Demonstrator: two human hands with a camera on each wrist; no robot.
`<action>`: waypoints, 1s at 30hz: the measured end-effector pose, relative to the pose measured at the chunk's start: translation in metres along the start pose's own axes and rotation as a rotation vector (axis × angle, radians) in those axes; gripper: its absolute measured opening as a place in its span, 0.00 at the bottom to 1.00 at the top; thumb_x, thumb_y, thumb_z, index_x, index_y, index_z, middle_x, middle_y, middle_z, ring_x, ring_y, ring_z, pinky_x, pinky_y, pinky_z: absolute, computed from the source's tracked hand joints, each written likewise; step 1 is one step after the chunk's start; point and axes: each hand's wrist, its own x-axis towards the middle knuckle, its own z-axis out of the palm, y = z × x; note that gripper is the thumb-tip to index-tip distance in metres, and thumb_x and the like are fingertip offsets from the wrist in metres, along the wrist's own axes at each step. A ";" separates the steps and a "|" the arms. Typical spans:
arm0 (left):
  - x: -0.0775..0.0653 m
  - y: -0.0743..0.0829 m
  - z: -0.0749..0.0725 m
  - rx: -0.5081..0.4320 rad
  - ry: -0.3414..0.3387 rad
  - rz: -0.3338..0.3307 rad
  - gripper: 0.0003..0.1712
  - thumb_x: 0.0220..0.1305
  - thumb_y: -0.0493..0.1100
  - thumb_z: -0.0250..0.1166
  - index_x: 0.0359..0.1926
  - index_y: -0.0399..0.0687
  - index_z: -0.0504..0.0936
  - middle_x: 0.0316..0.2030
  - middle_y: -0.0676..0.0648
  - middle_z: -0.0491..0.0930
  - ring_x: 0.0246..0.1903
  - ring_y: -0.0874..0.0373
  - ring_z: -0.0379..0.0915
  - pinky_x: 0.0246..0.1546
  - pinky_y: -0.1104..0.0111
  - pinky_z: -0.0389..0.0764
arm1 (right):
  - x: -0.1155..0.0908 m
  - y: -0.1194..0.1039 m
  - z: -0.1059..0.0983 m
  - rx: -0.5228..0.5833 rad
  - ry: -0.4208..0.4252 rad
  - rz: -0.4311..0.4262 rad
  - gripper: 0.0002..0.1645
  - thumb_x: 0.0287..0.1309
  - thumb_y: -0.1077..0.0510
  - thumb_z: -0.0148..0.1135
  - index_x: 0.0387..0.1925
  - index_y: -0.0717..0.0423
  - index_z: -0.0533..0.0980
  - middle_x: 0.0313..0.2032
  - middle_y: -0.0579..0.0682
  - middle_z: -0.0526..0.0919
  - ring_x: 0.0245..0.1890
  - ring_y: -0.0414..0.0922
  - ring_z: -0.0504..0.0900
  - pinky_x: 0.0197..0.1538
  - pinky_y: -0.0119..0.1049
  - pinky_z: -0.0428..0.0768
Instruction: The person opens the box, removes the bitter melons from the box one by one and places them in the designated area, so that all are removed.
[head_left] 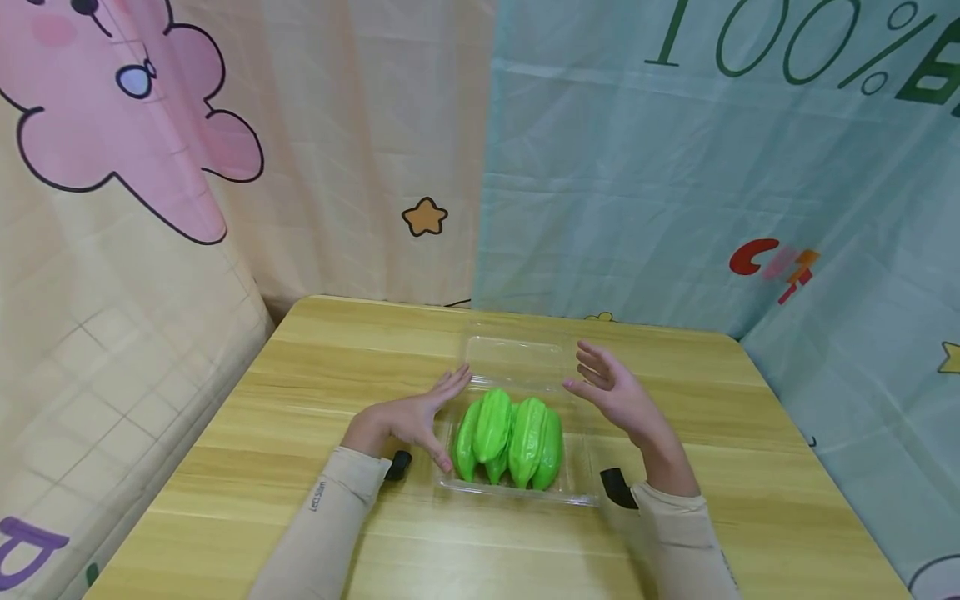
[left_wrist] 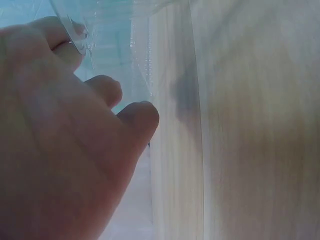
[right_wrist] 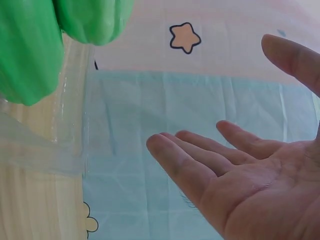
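A clear plastic clamshell box lies on the table, its lid folded back on the far side. Inside it sit several glossy green star fruits, long and ribbed, also seen at close range as star fruits in the right wrist view. At the box's left side is my left hand, thumb and fingers spread. In the left wrist view, the left hand has its fingertips at the clear plastic; firm contact is hard to make out. My right hand hovers right of the box, apart from it, fingers extended and palm bare.
The wooden table carries the box near its middle. Printed curtains hang behind and at both sides of it. Black straps or mounts show at both wrists.
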 end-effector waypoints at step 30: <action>0.005 -0.002 0.000 -0.080 0.004 -0.046 0.82 0.47 0.56 0.82 0.78 0.56 0.21 0.77 0.48 0.14 0.75 0.48 0.17 0.73 0.48 0.41 | 0.010 0.008 0.044 -0.227 -0.068 0.102 0.59 0.53 0.52 0.78 0.77 0.60 0.53 0.72 0.69 0.60 0.69 0.67 0.63 0.62 0.60 0.72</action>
